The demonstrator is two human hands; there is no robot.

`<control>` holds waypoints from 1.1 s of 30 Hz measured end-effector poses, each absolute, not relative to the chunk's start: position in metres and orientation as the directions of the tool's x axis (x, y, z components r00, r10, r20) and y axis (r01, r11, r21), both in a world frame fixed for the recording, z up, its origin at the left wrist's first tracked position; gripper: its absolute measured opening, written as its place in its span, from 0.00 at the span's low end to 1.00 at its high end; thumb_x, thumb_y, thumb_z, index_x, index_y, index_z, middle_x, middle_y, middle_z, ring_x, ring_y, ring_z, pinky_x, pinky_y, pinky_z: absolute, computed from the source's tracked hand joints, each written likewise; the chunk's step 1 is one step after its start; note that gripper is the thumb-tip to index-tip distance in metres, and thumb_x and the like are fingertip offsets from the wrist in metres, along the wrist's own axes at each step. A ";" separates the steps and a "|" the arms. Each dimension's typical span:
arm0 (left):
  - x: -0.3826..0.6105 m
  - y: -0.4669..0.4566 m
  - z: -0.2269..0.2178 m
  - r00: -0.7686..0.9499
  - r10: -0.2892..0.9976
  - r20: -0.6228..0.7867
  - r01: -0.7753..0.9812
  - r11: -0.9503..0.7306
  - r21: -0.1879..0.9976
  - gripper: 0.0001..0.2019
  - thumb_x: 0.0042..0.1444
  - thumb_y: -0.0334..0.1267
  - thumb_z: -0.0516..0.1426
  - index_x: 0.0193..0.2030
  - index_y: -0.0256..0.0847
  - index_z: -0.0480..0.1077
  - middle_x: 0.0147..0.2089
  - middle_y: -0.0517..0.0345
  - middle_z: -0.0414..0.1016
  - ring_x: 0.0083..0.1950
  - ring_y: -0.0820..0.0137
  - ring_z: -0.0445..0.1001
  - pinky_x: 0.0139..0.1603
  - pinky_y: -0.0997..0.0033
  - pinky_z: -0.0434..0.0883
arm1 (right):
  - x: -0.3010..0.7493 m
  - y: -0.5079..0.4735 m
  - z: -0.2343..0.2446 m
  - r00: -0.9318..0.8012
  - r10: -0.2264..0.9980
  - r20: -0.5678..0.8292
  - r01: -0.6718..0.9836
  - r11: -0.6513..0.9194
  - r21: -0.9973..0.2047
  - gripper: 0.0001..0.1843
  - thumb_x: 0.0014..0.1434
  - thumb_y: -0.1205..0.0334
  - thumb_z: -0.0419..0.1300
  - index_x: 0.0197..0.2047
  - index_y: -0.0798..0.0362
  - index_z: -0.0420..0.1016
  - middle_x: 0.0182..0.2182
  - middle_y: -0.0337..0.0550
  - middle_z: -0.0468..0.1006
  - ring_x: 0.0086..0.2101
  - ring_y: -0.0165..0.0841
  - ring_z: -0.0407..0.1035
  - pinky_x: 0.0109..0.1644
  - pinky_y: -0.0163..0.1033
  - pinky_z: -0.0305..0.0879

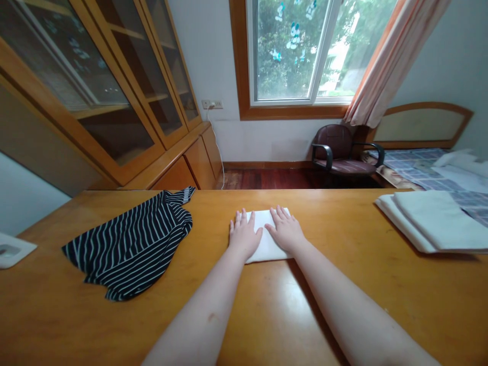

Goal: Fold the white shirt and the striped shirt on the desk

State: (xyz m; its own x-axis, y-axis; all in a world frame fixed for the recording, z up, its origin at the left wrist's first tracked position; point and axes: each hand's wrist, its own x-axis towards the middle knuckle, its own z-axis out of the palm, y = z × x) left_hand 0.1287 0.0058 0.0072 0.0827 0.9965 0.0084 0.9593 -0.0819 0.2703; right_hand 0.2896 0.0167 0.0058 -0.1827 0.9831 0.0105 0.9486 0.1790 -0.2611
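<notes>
One folded white cloth point(260, 217) lies flat on the wooden worktop point(335, 234), near the middle of it and a little toward its far edge. Both of the person's hands press on this cloth, palms down. The left hand point(244, 236) covers its left part and the right hand point(285, 231) its right part, with the two thumbs nearly meeting over the middle. The fingers point(238, 218) of each hand lie stretched out, slightly spread and flat on the fabric, gripping nothing. Two bare forearms run from the cloth back toward the near edge. Left of the cloth, apart from it, one black garment with thin white stripes point(133, 244) lies crumpled and spread on the worktop. Farther left of the cloth, at the worktop's edge, one white object point(13, 249) is cut off by the frame; I cannot tell what it is. Well to the right of the cloth sits a pile of white folded fabric point(434, 221), two layers showing. Beyond the cloth, past the far edge, one dark armchair point(339, 150) stands on the wooden floor under one window point(301, 51) with a pale orange curtain point(392, 56). A bed point(419, 165) lies beyond and right of the cloth, a glass-fronted wooden cabinet point(114, 91) beyond and left.
</notes>
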 end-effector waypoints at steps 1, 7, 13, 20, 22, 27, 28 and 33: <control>0.128 0.007 0.007 0.079 0.997 0.001 0.958 -0.076 0.276 0.33 0.58 0.52 0.45 0.68 0.40 0.49 0.71 0.43 0.40 0.70 0.49 0.36 0.65 0.44 0.41 | 0.290 0.017 0.006 -0.177 0.984 0.005 0.948 0.172 -0.266 0.38 0.62 0.41 0.41 0.68 0.54 0.45 0.67 0.53 0.43 0.65 0.42 0.37 0.63 0.54 0.40; 0.127 0.006 0.007 0.058 0.998 -0.003 0.957 -0.055 0.285 0.34 0.58 0.54 0.44 0.68 0.39 0.47 0.71 0.42 0.38 0.70 0.50 0.37 0.65 0.46 0.43 | 0.289 0.016 0.008 -0.165 0.986 -0.008 0.950 0.157 -0.272 0.40 0.61 0.39 0.41 0.68 0.56 0.44 0.67 0.54 0.43 0.65 0.43 0.37 0.64 0.55 0.37; 0.125 -0.017 0.004 0.109 0.994 -0.002 0.957 -0.104 0.271 0.34 0.58 0.54 0.45 0.68 0.41 0.47 0.71 0.43 0.38 0.70 0.49 0.37 0.65 0.48 0.44 | 0.291 -0.012 0.006 -0.158 0.987 0.009 0.958 0.156 -0.242 0.40 0.61 0.41 0.42 0.68 0.59 0.45 0.66 0.57 0.44 0.65 0.45 0.37 0.64 0.54 0.36; 0.123 -0.032 0.006 0.101 0.993 -0.060 0.963 -0.082 0.258 0.35 0.56 0.57 0.47 0.68 0.48 0.47 0.72 0.48 0.36 0.69 0.47 0.42 0.64 0.46 0.45 | 0.303 -0.032 0.004 -0.179 0.984 -0.012 0.940 0.168 -0.299 0.41 0.60 0.39 0.44 0.68 0.56 0.46 0.67 0.52 0.44 0.65 0.43 0.37 0.64 0.51 0.38; 0.123 -0.031 0.006 0.079 0.995 -0.067 0.961 -0.059 0.271 0.36 0.55 0.58 0.48 0.68 0.49 0.46 0.72 0.47 0.34 0.69 0.47 0.42 0.65 0.47 0.44 | 0.305 -0.032 0.005 -0.176 0.984 -0.016 0.933 0.161 -0.322 0.39 0.60 0.39 0.43 0.68 0.53 0.46 0.67 0.49 0.44 0.65 0.41 0.38 0.64 0.51 0.38; 0.120 -0.029 0.001 -0.013 0.997 -0.078 0.940 0.038 0.339 0.45 0.52 0.62 0.49 0.70 0.39 0.40 0.71 0.39 0.33 0.69 0.46 0.39 0.65 0.46 0.43 | 0.306 -0.030 0.006 -0.165 0.986 -0.035 0.934 0.144 -0.328 0.39 0.60 0.40 0.43 0.68 0.52 0.45 0.67 0.48 0.42 0.65 0.41 0.36 0.64 0.54 0.34; 0.119 -0.028 0.000 -0.019 0.997 -0.076 0.935 0.045 0.353 0.45 0.52 0.62 0.49 0.70 0.38 0.39 0.71 0.39 0.34 0.70 0.46 0.39 0.65 0.46 0.42 | 0.305 -0.029 0.006 -0.165 0.986 -0.039 0.934 0.143 -0.328 0.40 0.60 0.40 0.43 0.69 0.53 0.45 0.67 0.48 0.41 0.65 0.41 0.36 0.64 0.54 0.34; 0.104 -0.024 0.005 -0.073 0.997 -0.038 0.911 0.082 0.403 0.36 0.57 0.54 0.46 0.68 0.36 0.47 0.69 0.43 0.48 0.69 0.48 0.44 0.65 0.47 0.45 | 0.305 -0.029 0.005 -0.144 0.989 -0.043 0.944 0.124 -0.306 0.42 0.60 0.40 0.43 0.69 0.57 0.42 0.67 0.50 0.41 0.65 0.41 0.36 0.65 0.53 0.32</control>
